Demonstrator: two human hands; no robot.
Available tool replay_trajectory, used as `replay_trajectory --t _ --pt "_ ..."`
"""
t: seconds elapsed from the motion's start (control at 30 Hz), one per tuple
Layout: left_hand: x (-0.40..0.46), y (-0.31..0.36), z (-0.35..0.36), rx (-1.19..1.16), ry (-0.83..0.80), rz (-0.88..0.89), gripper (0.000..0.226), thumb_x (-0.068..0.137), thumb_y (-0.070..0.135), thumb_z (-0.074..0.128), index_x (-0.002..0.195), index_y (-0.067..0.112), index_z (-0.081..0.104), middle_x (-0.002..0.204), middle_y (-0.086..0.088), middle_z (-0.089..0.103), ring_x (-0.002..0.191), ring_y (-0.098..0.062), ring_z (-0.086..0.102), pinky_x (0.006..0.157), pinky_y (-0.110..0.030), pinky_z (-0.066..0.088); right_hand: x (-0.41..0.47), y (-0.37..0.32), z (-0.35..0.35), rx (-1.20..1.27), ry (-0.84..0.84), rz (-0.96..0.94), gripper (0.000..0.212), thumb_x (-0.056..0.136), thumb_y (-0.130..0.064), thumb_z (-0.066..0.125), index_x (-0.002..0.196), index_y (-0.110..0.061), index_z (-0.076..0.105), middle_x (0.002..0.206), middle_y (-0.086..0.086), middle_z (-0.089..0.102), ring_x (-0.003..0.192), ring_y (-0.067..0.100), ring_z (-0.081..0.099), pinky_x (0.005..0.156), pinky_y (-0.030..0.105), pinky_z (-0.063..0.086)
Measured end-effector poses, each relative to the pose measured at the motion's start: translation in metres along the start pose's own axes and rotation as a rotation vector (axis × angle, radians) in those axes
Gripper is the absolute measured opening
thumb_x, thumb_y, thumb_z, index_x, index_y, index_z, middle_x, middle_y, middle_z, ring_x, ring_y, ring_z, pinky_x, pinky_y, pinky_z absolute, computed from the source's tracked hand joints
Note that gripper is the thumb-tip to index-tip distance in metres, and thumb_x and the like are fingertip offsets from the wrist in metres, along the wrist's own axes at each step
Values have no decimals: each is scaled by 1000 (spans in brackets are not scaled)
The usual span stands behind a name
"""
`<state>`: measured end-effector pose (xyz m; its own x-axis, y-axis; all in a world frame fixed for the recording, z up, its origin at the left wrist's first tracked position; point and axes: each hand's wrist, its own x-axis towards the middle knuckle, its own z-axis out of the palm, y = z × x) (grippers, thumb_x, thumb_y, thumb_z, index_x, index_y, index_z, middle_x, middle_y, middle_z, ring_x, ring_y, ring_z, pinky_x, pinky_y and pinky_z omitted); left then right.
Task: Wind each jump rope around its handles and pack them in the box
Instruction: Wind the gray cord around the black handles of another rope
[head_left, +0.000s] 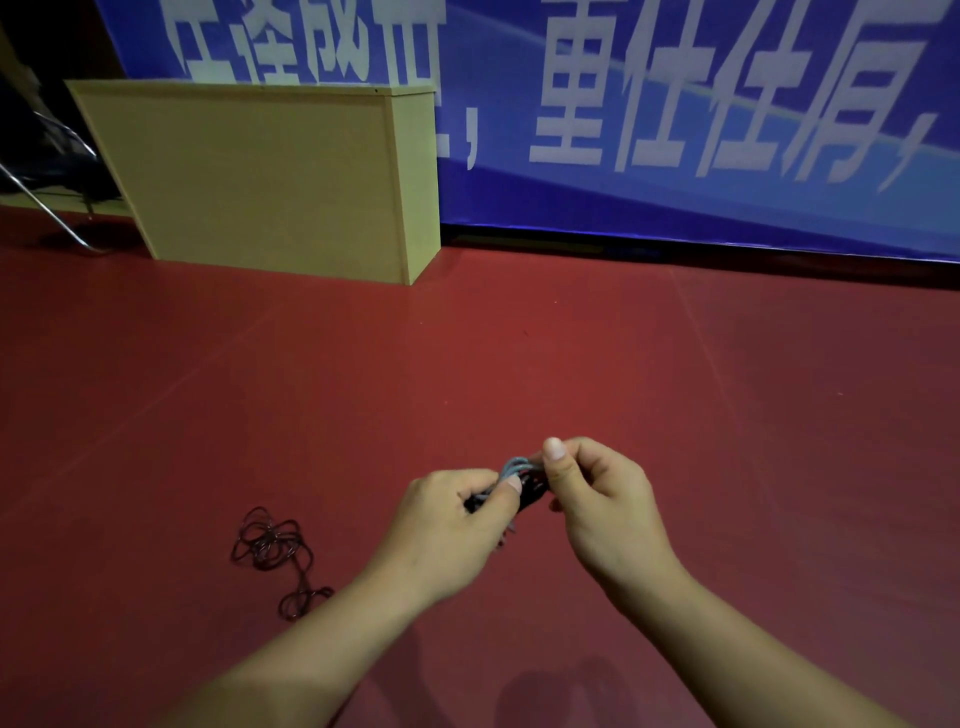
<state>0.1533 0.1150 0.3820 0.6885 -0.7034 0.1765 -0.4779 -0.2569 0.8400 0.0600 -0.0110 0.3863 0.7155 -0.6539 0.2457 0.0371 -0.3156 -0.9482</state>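
Both my hands hold one jump rope (519, 475) in front of me, above the red floor. Its grey-blue cord is wound in loops over dark handles, which my fingers mostly hide. My left hand (457, 519) grips the bundle from the left, thumb lying over the cord. My right hand (597, 493) pinches the cord loops at the bundle's upper right end. A second, dark rope (275, 553) lies loose and tangled on the floor to the lower left of my left hand. No packing box shows in this view.
A long light-wood cabinet (270, 176) stands on the floor at the back left. A blue banner (675, 130) with large white characters covers the back wall. A metal chair leg (47, 208) shows at the far left. The red floor (519, 338) stretches between.
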Motion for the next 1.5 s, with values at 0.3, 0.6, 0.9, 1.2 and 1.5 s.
replay_trajectory --t 0.3,0.6,0.9,1.2,1.5 --pt "-5 -16 1 368 18 293 48 85 68 43 83 25 65 72 9 62 70 -8 58 60 -34 45 7 -5 -3 259 -190 366 26 94 -27 60 71 -15 56 60 -1 58 55 13 50 59 30 44" --pt "5 -29 0 761 103 399 48 84 67 41 79 30 70 76 14 67 70 -13 59 57 -29 44 4 -2 -2 125 -259 512 12 87 -28 70 79 -20 66 67 -6 61 66 11 50 60 29 45" --pt "16 -31 4 560 116 252 49 80 68 41 101 35 70 91 11 71 86 -17 66 66 -36 53 11 -7 1 372 -234 538 17 92 -13 62 77 -20 60 73 -4 64 68 7 56 70 28 41" --pt "12 -11 -27 497 262 87 55 71 78 49 104 39 70 95 9 74 91 -17 68 75 -35 54 23 -25 24 823 -174 596 23 96 -10 51 76 -19 57 52 -9 60 44 0 52 62 25 36" --pt "-32 -13 -64 448 206 -193 56 74 80 45 85 33 72 66 14 69 71 -10 67 70 -36 56 1 -27 57 605 -387 382 17 97 -16 57 82 -23 60 75 -7 65 72 7 56 70 29 43"
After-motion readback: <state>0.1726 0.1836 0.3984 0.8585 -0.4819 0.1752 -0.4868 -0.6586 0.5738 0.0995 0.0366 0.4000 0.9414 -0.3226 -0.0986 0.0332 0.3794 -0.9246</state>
